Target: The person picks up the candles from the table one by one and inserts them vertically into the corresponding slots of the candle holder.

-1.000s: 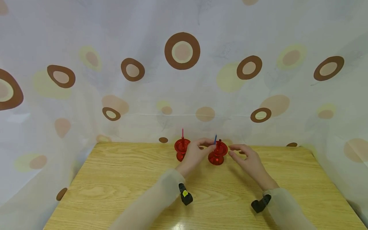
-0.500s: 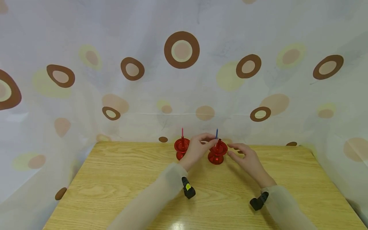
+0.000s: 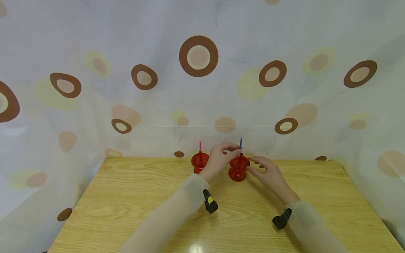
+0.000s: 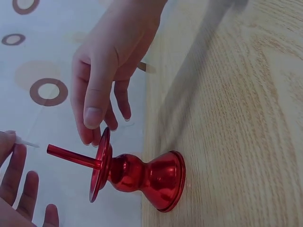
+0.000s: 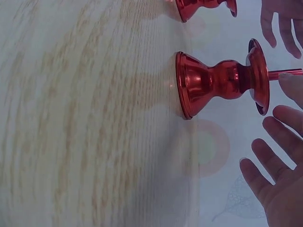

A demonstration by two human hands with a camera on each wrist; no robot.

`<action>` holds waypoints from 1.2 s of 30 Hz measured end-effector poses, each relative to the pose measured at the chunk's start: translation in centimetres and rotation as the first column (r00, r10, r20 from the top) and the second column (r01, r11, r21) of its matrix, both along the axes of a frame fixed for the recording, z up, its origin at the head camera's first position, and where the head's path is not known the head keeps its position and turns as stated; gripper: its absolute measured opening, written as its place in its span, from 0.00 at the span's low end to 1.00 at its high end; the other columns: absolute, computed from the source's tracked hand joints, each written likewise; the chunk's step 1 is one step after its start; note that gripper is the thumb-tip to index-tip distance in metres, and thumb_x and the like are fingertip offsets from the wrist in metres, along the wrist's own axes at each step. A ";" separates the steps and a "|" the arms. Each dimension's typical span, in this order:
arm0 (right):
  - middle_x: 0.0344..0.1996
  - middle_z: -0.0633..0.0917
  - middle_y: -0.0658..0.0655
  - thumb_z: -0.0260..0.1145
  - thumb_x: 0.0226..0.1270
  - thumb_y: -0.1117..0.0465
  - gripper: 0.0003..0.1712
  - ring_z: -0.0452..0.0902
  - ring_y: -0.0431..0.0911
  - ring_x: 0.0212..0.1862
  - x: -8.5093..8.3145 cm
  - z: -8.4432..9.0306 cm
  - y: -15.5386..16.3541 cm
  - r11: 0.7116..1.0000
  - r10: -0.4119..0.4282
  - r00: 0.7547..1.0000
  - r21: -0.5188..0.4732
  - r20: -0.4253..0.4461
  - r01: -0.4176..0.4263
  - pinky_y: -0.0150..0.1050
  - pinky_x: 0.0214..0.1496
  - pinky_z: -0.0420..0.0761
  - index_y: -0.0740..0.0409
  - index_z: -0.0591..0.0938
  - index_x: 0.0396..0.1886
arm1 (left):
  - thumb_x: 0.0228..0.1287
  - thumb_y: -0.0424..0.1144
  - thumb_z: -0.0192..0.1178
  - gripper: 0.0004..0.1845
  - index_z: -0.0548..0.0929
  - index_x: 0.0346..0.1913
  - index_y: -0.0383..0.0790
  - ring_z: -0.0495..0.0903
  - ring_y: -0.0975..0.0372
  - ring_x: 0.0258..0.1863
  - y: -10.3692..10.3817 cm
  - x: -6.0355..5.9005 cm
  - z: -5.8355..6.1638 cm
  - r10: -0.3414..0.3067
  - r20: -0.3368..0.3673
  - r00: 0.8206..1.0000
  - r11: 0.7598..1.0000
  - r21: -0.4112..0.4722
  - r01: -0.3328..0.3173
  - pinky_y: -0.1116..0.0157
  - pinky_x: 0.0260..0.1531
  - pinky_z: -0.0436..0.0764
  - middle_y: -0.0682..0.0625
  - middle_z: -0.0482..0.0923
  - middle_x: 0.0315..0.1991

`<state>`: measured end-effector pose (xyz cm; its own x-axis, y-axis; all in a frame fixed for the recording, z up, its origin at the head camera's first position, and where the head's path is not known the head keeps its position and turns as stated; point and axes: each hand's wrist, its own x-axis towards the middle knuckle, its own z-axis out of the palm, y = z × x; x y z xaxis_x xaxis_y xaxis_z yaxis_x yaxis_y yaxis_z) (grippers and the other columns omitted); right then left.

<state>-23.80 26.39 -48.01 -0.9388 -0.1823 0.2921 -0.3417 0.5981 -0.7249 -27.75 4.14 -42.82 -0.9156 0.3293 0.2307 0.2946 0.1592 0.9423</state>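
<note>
A blue candle [image 3: 240,142] stands nearly upright in my left hand [image 3: 218,160], pinched between thumb and fingers. Its pale lower end [image 4: 28,142] is just off the tip of the thin tube on a shiny red candle holder [image 3: 238,174]. That holder stands upright on the table, with a round dish below the tube. My right hand [image 3: 269,175] is at the dish's right side, fingers loosely spread; whether they touch the rim I cannot tell. To the left, a second red candle holder [image 3: 197,161] carries a pink candle [image 3: 200,146], its base partly behind my left hand.
Both holders stand near the back edge of the wooden table [image 3: 142,203]. A pale patterned cloth [image 3: 158,105] hangs directly behind it and along both sides. Each wrist wears a small black camera, the left one [image 3: 210,202] with a yellow mark.
My left hand has risen and shifted right with the blue candle, bringing it over the right holder's tube. My right hand has moved slightly left, closer to the dish.
</note>
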 end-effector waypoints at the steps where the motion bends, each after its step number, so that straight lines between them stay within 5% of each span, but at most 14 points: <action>1: 0.64 0.82 0.66 0.70 0.75 0.57 0.24 0.78 0.64 0.60 0.0 0.0 0.0 1.000 0.002 1.000 0.001 0.005 -0.002 0.64 0.62 0.78 0.62 0.82 0.66 | 0.73 0.43 0.67 0.12 0.91 0.52 0.41 0.80 0.63 0.53 0.1 -0.1 0.0 0.003 0.001 1.000 1.000 0.001 -0.003 0.50 0.66 0.74 0.52 0.87 0.52; 17: 0.62 0.84 0.63 0.71 0.73 0.58 0.23 0.78 0.63 0.62 -0.5 -0.4 -0.4 1.000 0.017 1.000 -0.013 0.001 -0.017 0.64 0.60 0.79 0.59 0.84 0.64 | 0.71 0.43 0.68 0.12 0.91 0.52 0.43 0.79 0.67 0.50 0.9 -1.0 0.0 0.016 0.013 1.000 1.000 -0.006 -0.016 0.58 0.62 0.75 0.55 0.88 0.50; 36: 0.65 0.82 0.64 0.70 0.74 0.58 0.26 0.78 0.62 0.62 -0.6 -0.9 -0.6 1.000 0.006 1.000 -0.008 0.020 -0.006 0.62 0.61 0.79 0.61 0.81 0.68 | 0.72 0.42 0.68 0.12 0.91 0.52 0.42 0.79 0.66 0.51 1.2 -1.3 -0.4 0.022 0.021 1.000 1.000 -0.013 -0.022 0.55 0.64 0.74 0.54 0.88 0.50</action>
